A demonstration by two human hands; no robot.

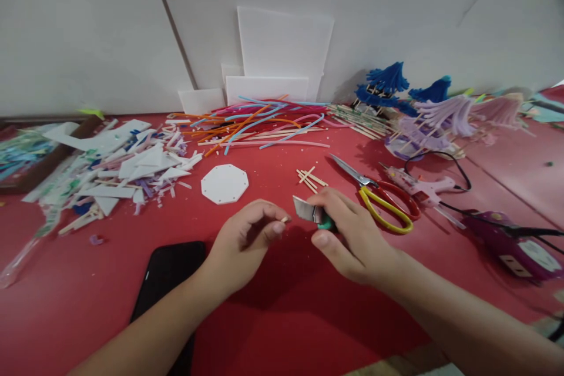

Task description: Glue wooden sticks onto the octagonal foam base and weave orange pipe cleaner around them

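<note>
My left hand (247, 241) pinches a short wooden stick (285, 220) between thumb and fingertips; only its pale end shows. In my right hand (352, 235) is a knife (305, 210) with a broad metal blade and a green handle, mostly covered by my fingers. The blade points left toward the stick, a small gap apart from it. Just beyond the blade lie several short wooden sticks (312, 178), crossed in a small pile. A white octagonal board (224, 184) with small holes near its edge lies flat beyond my left hand.
Scissors (374, 194) and a pink glue gun (423, 188) lie right, near a purple power strip (513, 241). Colored strips (264, 123) and blue and purple roofed models (423, 111) stand along the wall. White scraps (132, 167) heap left; a black phone (170, 282) lies under my left forearm.
</note>
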